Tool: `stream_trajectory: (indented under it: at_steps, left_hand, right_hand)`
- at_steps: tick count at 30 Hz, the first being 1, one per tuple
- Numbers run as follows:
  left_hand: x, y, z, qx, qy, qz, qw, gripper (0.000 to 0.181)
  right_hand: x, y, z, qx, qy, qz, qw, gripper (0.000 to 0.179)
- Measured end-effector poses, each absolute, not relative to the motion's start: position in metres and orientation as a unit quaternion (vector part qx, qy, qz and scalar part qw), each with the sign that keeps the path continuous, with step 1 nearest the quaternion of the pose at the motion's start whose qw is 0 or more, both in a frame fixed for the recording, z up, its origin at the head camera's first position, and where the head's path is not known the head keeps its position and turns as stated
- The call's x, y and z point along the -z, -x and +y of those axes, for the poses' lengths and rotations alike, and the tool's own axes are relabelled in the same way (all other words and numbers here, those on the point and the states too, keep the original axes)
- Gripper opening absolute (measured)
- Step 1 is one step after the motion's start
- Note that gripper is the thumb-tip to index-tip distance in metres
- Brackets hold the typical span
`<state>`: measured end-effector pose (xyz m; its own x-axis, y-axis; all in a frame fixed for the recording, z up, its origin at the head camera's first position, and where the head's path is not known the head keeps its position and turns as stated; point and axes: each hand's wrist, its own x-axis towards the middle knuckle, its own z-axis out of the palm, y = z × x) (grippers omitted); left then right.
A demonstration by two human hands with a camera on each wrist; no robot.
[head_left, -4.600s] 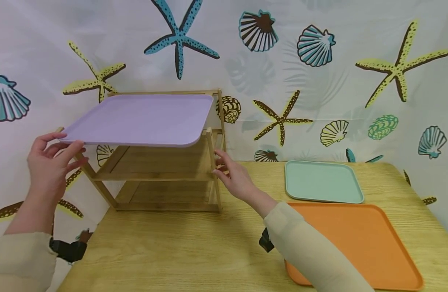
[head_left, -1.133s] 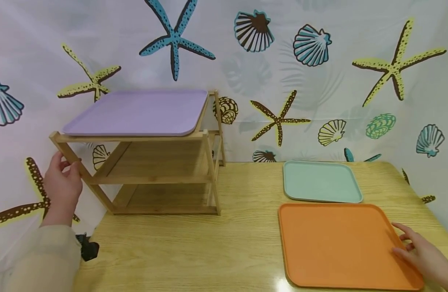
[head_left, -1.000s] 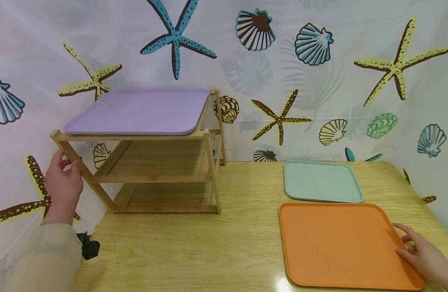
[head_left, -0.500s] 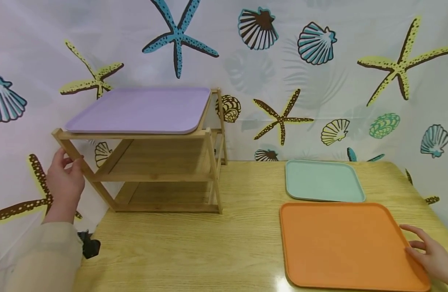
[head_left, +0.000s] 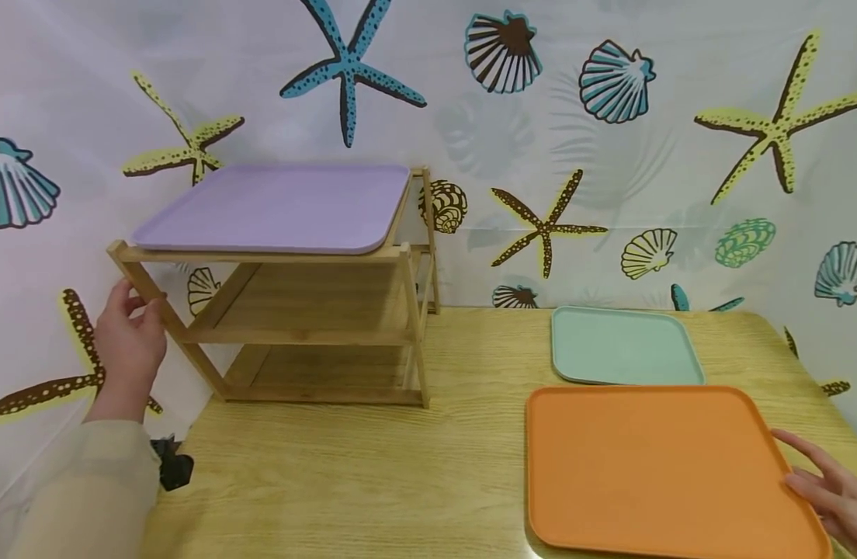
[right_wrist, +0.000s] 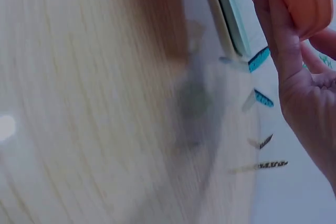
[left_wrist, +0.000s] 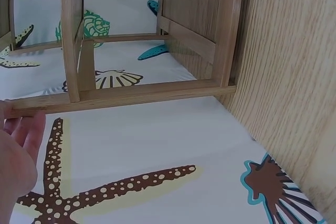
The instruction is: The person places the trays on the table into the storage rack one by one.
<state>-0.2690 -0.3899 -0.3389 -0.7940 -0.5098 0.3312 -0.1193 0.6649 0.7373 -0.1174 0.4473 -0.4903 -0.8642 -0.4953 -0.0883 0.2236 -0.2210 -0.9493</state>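
Observation:
On the left stands a wooden three-tier rack [head_left: 299,336] with a lilac tray [head_left: 275,208] lying on its top tier. My left hand [head_left: 130,338] grips the rack's front left post, fingers curled round it; the left wrist view shows the fingertips against the wood [left_wrist: 44,104]. At the right, my right hand [head_left: 837,497] holds an orange tray [head_left: 662,466] by its right edge. The right wrist view has fingers under the tray's corner [left_wrist: 31,129] hidden from this side, while the orange tray [right_wrist: 302,1] is raised off the table there.
A mint-green tray [head_left: 624,345] lies on the wooden table [head_left: 345,473] behind the orange one. A patterned curtain [head_left: 470,147] hangs behind and along both sides. The rack's two lower tiers hold no tray.
The right hand has left the rack and taken the orange tray's right edge, lifting it slightly. The lilac tray came to rest on the rack; the left hand moved from it to the post.

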Motion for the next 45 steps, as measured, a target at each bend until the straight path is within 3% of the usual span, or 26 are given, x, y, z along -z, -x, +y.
stream_trajectory:
  at_steps: [21, 45]
  left_hand:
    - [0.335, 0.266, -0.392, 0.373, -0.16, -0.882, 0.238, 0.048]
    - [0.33, 0.267, -0.398, 0.397, -0.134, -0.889, 0.184, 0.052]
  right_hand:
    - [0.443, 0.116, 0.298, 0.873, 0.259, 0.311, 0.273, 0.067]
    - [0.43, 0.107, 0.124, 0.848, 0.241, 0.452, 0.136, 0.062]
